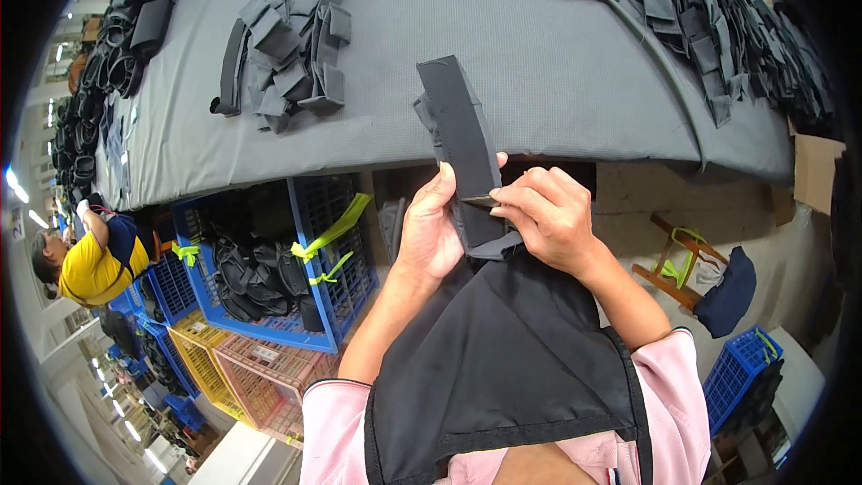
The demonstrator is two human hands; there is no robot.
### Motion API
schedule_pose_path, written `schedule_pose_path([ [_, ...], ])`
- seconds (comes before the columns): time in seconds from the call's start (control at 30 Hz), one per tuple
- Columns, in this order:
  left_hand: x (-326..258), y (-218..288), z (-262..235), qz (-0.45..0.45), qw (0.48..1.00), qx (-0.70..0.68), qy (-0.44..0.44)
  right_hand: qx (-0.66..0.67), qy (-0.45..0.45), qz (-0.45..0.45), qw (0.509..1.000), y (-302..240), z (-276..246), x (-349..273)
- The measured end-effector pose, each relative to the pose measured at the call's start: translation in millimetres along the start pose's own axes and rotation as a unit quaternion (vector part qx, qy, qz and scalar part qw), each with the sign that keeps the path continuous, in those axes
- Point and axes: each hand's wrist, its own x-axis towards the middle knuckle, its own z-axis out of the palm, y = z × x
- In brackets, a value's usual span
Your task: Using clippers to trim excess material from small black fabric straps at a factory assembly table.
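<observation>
A long black fabric strip (460,121) runs from the edge of the grey-covered table down toward my lap, with folded grey fabric along its left side. My left hand (431,229) grips the strip from the left, thumb on top and fingers beneath it. Across its lower part lies a small, thin, pointed metal tool (480,200), pinched between the thumb and fingers of my right hand (548,216). Most of the tool is hidden by those fingers, so its exact kind is unclear. A black apron (503,350) covers my lap just below both hands.
Folded grey fabric pieces (292,54) lie on the table (386,81), and a large heap of dark strips (691,27) is at far right. Left below stands a blue crate (332,305) of black items. A wooden stool (669,265) is at right; a person in yellow (103,260) is far left.
</observation>
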Motion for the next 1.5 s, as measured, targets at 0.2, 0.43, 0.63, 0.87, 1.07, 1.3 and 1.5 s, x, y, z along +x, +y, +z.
schedule_pose_path([
  [0.2, 1.6, 0.4, 1.9, 0.002, 1.0, 0.007, -0.008, 0.064, 0.002, 0.073, 0.995, -2.6, -3.3, -8.3],
  [0.43, 1.0, -0.5, -4.3, 0.003, 1.0, 0.022, 0.009, 0.042, -0.026, 0.078, 0.996, -8.2, -2.9, -2.1],
  [0.63, 0.0, 6.7, 0.4, 0.025, 0.993, 0.061, 0.095, 0.073, 0.041, 0.134, 0.987, -8.7, -9.6, -18.3],
  [0.87, -1.0, 6.6, 3.6, 0.018, 0.997, 0.034, 0.067, 0.019, 0.063, 0.138, 0.988, -2.9, -10.6, -17.9],
  [1.07, 0.1, 6.8, 4.0, 0.02, 0.996, 0.048, 0.076, -0.014, 0.046, 0.116, 0.992, -4.0, -13.8, -18.8],
  [1.3, 0.3, 6.5, 4.8, 0.023, 0.995, 0.052, 0.08, -0.037, 0.036, 0.095, 0.994, -8.1, -16.4, -17.3],
  [1.5, -0.4, 5.1, 0.2, 0.011, 0.997, 0.033, 0.064, -0.005, 0.05, 0.12, 0.991, -7.2, -12.8, -16.4],
])
